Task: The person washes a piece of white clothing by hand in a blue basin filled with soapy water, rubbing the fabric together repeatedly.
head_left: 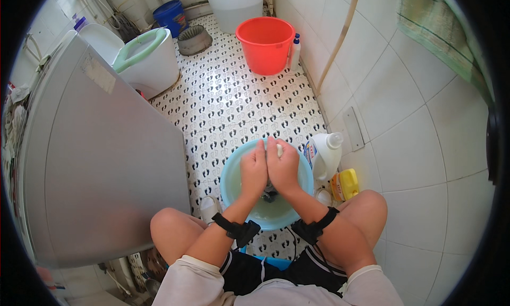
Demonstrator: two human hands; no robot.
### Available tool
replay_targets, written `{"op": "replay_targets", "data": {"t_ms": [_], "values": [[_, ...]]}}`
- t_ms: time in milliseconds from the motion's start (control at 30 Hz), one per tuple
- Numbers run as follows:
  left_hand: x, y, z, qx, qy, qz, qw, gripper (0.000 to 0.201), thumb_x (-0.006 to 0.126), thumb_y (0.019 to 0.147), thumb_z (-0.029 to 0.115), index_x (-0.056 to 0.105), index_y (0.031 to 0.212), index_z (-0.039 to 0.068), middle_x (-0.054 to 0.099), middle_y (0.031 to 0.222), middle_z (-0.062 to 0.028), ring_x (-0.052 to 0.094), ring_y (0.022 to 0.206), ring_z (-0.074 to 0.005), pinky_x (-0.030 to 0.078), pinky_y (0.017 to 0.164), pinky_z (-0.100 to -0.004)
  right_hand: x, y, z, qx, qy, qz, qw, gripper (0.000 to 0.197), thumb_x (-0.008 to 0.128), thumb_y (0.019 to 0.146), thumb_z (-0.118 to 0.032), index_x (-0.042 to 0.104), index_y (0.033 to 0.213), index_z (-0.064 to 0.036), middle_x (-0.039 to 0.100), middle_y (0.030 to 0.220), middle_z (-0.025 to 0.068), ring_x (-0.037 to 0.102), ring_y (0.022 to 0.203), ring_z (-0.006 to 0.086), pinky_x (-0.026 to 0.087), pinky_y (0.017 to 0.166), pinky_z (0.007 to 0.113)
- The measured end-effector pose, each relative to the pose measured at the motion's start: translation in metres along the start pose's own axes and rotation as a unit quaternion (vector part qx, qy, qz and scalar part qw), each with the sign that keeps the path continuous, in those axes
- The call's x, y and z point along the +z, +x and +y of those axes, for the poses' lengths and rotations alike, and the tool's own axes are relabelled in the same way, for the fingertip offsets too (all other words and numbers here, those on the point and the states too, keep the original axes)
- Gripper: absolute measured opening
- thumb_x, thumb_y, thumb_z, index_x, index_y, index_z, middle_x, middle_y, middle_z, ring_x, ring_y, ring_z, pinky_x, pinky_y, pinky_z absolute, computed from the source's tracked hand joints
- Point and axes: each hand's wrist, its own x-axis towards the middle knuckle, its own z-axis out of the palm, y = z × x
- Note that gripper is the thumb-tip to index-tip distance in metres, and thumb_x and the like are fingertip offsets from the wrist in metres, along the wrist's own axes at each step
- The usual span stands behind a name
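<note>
A light blue basin [227, 179] of cloudy water sits on the floor between my legs. Over it my left hand [254, 170] and my right hand [284, 169] are closed and pressed side by side, fingers pointing away from me. A small white bit [280, 150] shows at the right hand's fingers; its kind is not clear. Whatever lies between the palms is hidden. Below the wrists, a dark, crumpled cloth-like thing [270, 193] shows in the basin, partly covered by my hands.
Right of the basin stand a white jug [325, 155] and a yellow bottle [346, 184], near the tiled wall. A red bucket [265, 46] is farther off, with a slim white bottle [295, 52] beside it. A grey appliance [106, 162] and a toilet [154, 64] stand left.
</note>
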Motion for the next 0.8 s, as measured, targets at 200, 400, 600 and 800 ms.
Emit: {"op": "replay_targets", "data": {"t_ms": [200, 400, 600, 800], "values": [[0.005, -0.006, -0.002, 0.054, 0.014, -0.042, 0.998, 0.051, 0.043, 0.103, 0.034, 0.059, 0.070, -0.001, 0.054, 0.060, 0.0019, 0.044, 0.055, -0.0041, 0.035, 0.048, -0.0243, -0.008, 0.012, 0.010, 0.038, -0.004, -0.001, 0.999, 0.035, 0.056, 0.095, -0.023, 0.056, 0.071, 0.0030, 0.051, 0.055, 0.0095, 0.042, 0.053, 0.0115, 0.039, 0.051, 0.033], [0.002, 0.000, -0.002, 0.033, -0.014, -0.013, 0.999, 0.049, 0.044, 0.103, 0.033, 0.058, 0.070, -0.001, 0.054, 0.061, 0.0025, 0.044, 0.055, -0.0037, 0.035, 0.048, -0.0246, -0.004, -0.002, -0.009, -0.019, 0.014, -0.019, 1.000, 0.037, 0.055, 0.094, -0.024, 0.054, 0.069, 0.0031, 0.053, 0.059, 0.0221, 0.052, 0.051, 0.0326, 0.040, 0.052, 0.041], [0.001, -0.003, 0.004, 0.021, -0.011, -0.002, 1.000, 0.050, 0.044, 0.103, 0.034, 0.059, 0.070, 0.000, 0.055, 0.061, 0.0023, 0.044, 0.055, -0.0038, 0.035, 0.048, -0.0246, -0.004, -0.003, -0.009, -0.016, 0.005, 0.005, 1.000, 0.035, 0.056, 0.094, -0.024, 0.058, 0.073, 0.0038, 0.055, 0.061, 0.0237, 0.054, 0.053, 0.0369, 0.042, 0.054, 0.044], [0.006, -0.006, -0.006, 0.078, 0.013, -0.036, 0.996, 0.051, 0.043, 0.103, 0.035, 0.059, 0.069, 0.000, 0.055, 0.061, 0.0021, 0.045, 0.055, -0.0040, 0.035, 0.048, -0.0243, -0.012, 0.011, 0.008, 0.052, -0.022, 0.002, 0.998, 0.035, 0.057, 0.093, -0.026, 0.060, 0.075, 0.0039, 0.056, 0.063, 0.0248, 0.058, 0.058, 0.0387, 0.042, 0.056, 0.045]]}}
